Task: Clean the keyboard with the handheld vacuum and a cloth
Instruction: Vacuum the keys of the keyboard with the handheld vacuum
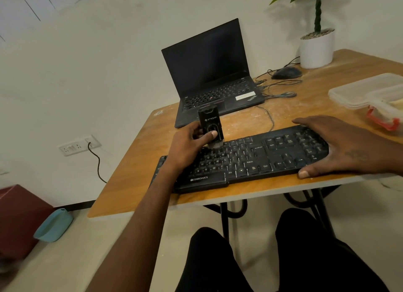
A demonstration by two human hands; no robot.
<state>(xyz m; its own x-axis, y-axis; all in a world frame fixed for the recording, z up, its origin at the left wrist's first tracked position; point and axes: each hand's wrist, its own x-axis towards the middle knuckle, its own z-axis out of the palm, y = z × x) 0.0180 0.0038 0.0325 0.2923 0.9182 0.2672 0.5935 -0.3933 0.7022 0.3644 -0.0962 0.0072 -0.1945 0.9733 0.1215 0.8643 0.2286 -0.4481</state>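
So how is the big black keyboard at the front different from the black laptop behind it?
The flat black Zebronics keyboard lies low near the table's front edge; the black laptop sits farther back, opened up with a dark screen. The keyboard is wider and has a number pad; the laptop's keys are smaller. The right hand steadies the keyboard while the left hand holds a small black vacuum on it; nobody touches the laptop. Both are black with keys.

Our left hand (187, 145) grips the small black handheld vacuum (211, 126) upright, brush on the black plastic keyboard (250, 160); our right hand (346, 147) presses its end on the wooden worktop (135, 171).
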